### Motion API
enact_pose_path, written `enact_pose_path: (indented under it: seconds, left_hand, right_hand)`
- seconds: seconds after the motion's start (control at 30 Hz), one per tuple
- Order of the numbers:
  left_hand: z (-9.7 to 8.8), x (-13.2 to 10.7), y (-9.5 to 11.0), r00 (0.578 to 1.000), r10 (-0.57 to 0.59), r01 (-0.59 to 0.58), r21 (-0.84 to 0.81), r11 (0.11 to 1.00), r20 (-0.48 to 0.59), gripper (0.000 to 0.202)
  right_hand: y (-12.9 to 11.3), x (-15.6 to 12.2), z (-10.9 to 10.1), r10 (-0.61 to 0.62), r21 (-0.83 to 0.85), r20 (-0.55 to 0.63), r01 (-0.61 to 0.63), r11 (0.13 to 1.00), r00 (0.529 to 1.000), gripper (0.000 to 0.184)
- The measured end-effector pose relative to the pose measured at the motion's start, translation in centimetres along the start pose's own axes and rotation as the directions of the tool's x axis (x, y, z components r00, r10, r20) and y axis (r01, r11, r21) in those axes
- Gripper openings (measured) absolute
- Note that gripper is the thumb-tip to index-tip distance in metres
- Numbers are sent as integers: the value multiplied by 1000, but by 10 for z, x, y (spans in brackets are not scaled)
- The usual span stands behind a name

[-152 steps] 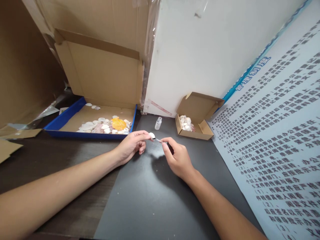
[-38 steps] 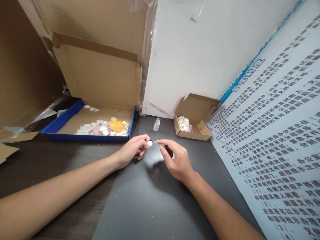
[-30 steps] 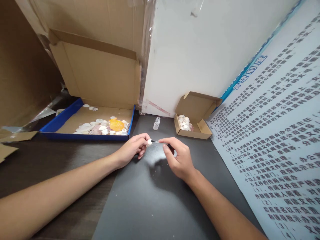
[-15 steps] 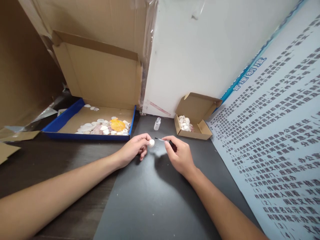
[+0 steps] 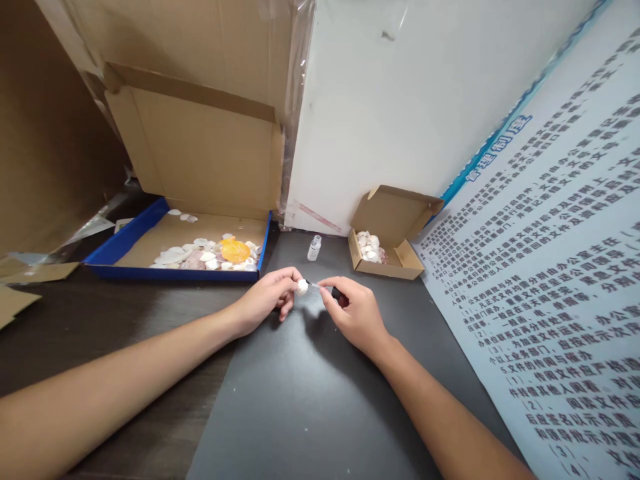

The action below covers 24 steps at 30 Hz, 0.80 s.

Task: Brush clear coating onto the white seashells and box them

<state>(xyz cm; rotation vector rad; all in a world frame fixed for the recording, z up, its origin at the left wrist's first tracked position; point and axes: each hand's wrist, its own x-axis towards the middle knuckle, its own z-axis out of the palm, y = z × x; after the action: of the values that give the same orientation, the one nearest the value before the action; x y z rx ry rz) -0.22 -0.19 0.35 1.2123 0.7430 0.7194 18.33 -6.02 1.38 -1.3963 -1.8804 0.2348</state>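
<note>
My left hand [image 5: 267,297] pinches a small white shell [image 5: 302,287] between thumb and fingertips, just above the dark mat [image 5: 310,393]. My right hand [image 5: 353,317] is closed on a thin brush with a black cap [image 5: 334,292]. The brush tip touches the shell. A small clear open bottle [image 5: 315,247] stands on the mat behind the hands.
A blue-edged cardboard tray [image 5: 145,270] at the back left holds several shells and one orange shell [image 5: 235,251]. A small cardboard box [image 5: 395,267] with shells sits at the back right. A printed poster [image 5: 550,293] lies on the right. Cardboard and a white wall stand behind.
Half a second ago the brush tip was a little away from the shell; now it touches the shell again. My left hand has hardly moved.
</note>
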Motion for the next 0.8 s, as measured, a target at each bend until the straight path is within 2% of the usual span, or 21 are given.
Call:
enact_pose_path:
  seconds: [0.2, 0.33, 0.53, 0.7, 0.8]
  left_hand:
    - [-1, 0, -1, 1000, 4, -4, 1, 1000, 4, 9]
    - [-1, 0, -2, 1000, 8, -8, 1, 1000, 2, 9]
    - [0, 0, 0, 1000, 2, -2, 10, 1000, 0, 9]
    - [-1, 0, -1, 1000, 3, -3, 23, 1000, 2, 9]
    - [-1, 0, -1, 1000, 8, -9, 24, 1000, 5, 10]
  right_hand:
    - [0, -2, 1, -49, 35, 20, 49, 998, 999, 17]
    - [0, -1, 0, -7, -36, 55, 9, 999, 998, 16]
    - [0, 0, -2, -27, -1, 47, 28, 1000, 999, 17]
    - [4, 1, -2, 32, -30, 42, -31, 999, 999, 14]
    - [2, 0, -1, 0, 10, 15, 0, 1000, 1000, 12]
